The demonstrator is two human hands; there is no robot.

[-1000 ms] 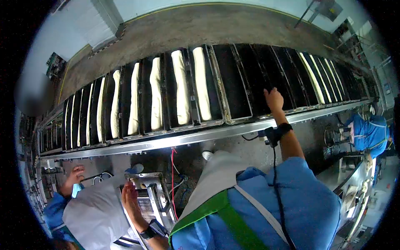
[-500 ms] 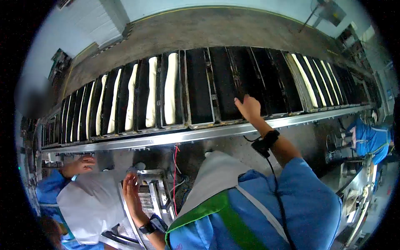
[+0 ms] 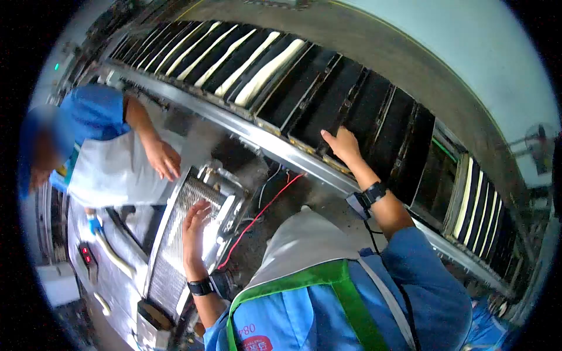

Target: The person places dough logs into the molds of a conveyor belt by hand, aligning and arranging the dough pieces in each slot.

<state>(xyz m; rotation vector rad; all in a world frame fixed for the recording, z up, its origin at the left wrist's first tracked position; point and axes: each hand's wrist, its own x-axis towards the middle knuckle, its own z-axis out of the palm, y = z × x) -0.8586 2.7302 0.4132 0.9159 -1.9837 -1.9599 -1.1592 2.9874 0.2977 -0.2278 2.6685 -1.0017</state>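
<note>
My right hand (image 3: pixel 342 145) is at the near edge of the long black trays (image 3: pixel 328 111), thumb and fingers apart, seemingly touching a tray. No dough lies in the trays around it. Further left, long pale strips of dough (image 3: pixel 269 73) lie in the black trays, one per slot. My left hand (image 3: pixel 196 228) hovers over or beside a ribbed metal belt (image 3: pixel 175 245), fingers loosely spread, with nothing in it. Both my wrists carry dark straps.
A co-worker (image 3: pixel 96 128) in blue stands at left, one hand (image 3: pixel 163 158) near the belt. A blue-gloved hand (image 3: pixel 95 225) is at a dough strip (image 3: pixel 114 257) on the metal table (image 3: pixel 123 292). A metal rail (image 3: pixel 263 137) fronts the trays; a red cord (image 3: pixel 260 219) hangs below.
My view has turned, tilting the tray row. A gap now shows between the trays near my right hand and the filled ones further right. The co-worker's hand has moved nearer the belt.
</note>
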